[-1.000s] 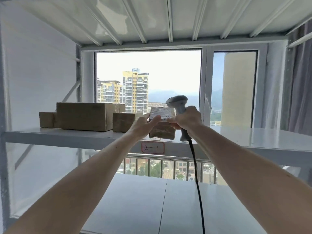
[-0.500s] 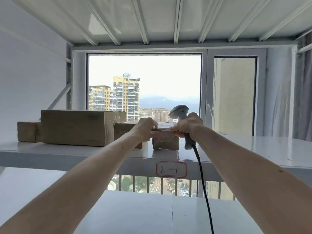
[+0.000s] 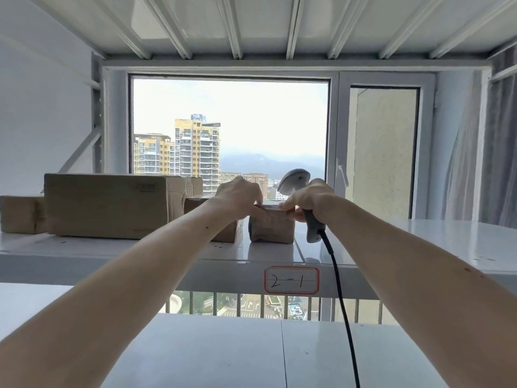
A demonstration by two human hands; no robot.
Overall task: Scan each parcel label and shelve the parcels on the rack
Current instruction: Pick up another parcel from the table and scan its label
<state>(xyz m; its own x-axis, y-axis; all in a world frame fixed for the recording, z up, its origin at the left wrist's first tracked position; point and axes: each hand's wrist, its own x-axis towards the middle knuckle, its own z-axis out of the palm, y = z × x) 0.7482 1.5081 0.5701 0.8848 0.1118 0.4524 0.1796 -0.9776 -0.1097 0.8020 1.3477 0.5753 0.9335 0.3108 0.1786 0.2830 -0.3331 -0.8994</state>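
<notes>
On the shelf (image 3: pixel 419 242), left hand (image 3: pixel 239 196) pinches the parcel (image 3: pixel 272 226); right hand (image 3: pixel 310 200) grips the scanner (image 3: pixel 293 182).

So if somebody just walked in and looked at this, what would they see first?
Probably the two hands in the middle: the left hand and the right hand both touch a small brown parcel sitting on the white shelf, and the right hand also grips a grey scanner with a black cable hanging down. Next, the big cardboard box at the left, and the red-edged tag reading 2-1 on the shelf's front edge.
</notes>
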